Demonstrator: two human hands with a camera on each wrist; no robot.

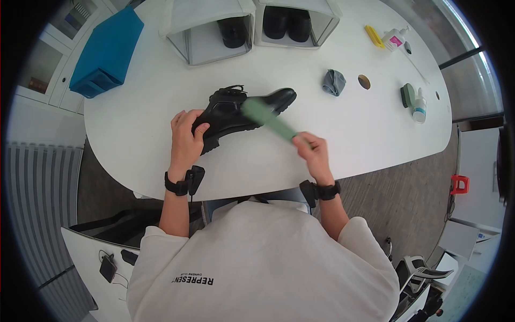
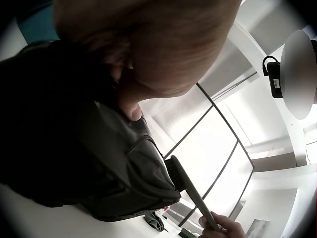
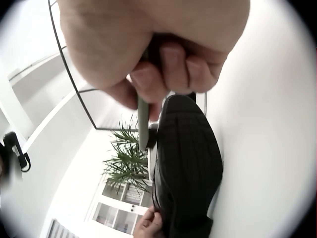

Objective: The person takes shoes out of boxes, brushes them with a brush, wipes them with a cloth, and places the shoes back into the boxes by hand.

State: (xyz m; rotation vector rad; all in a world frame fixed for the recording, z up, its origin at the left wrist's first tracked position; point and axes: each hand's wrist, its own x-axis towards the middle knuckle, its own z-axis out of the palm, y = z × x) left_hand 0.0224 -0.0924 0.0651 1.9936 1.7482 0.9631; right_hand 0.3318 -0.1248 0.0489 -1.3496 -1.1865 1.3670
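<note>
My left hand point(image 1: 185, 139) grips a black lace-up shoe point(image 1: 222, 115) at its heel end, thumb on the near side. The shoe lies tilted on its side over the white table, toe to the right. In the right wrist view its dark sole point(image 3: 190, 158) faces the camera. My right hand point(image 1: 314, 155) holds a green-handled brush point(image 1: 279, 127) by one end. The brush head, blurred, overlaps the front of the shoe. Dark bristles point(image 2: 175, 173) meet the shoe's upper in the left wrist view.
Two white open-fronted boxes point(image 1: 206, 45) at the back hold black shoes point(image 1: 275, 22). A blue case point(image 1: 107, 51) stands back left. On the right are a grey cloth point(image 1: 334, 82), another green brush point(image 1: 409, 95), a spray bottle point(image 1: 419, 109), a pump bottle point(image 1: 395, 40) and a yellow object point(image 1: 374, 36).
</note>
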